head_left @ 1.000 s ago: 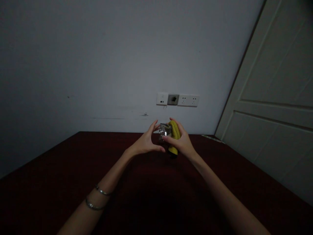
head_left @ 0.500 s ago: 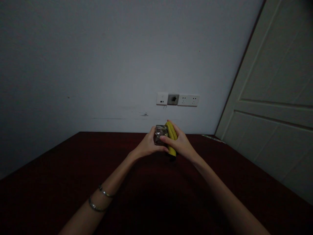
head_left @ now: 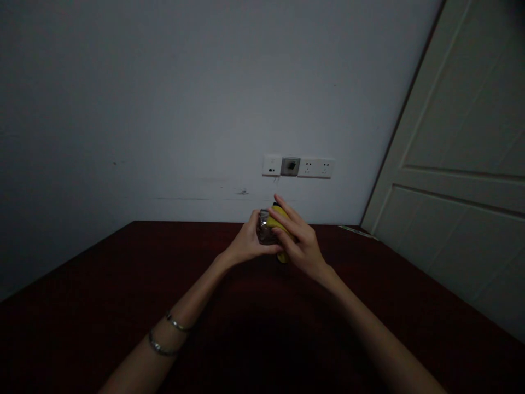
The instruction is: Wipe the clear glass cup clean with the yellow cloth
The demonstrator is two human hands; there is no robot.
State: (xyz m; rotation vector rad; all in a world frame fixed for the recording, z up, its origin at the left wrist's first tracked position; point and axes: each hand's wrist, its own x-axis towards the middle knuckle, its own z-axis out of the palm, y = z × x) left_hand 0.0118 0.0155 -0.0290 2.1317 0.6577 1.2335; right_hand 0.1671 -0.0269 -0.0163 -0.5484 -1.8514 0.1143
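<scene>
My left hand (head_left: 248, 238) is closed around a small, shiny, dark brown block-like thing (head_left: 263, 234), its thumb along the near side. Pressed against the right side of that block is a yellow thing with dark ends (head_left: 275, 219); the dim light does not show its kind. My right hand (head_left: 301, 241) grips this yellow thing from the right, with its fingers over the top and its thumb on the near face. Much of the yellow surface is covered by the right fingers. Both hands are close together above the table.
A dark red table (head_left: 164, 268) spreads below my arms. Behind it stands a pale wall with a row of sockets (head_left: 298, 167). A white panelled door (head_left: 459, 186) rises at the right, and a thin flat strip (head_left: 356, 232) lies by the table's back right corner.
My right hand has shifted its grip over the yellow thing, with the fingers now lying across its top. The yellow thing has turned and covers more of the brown block. My left hand is nearly still.
</scene>
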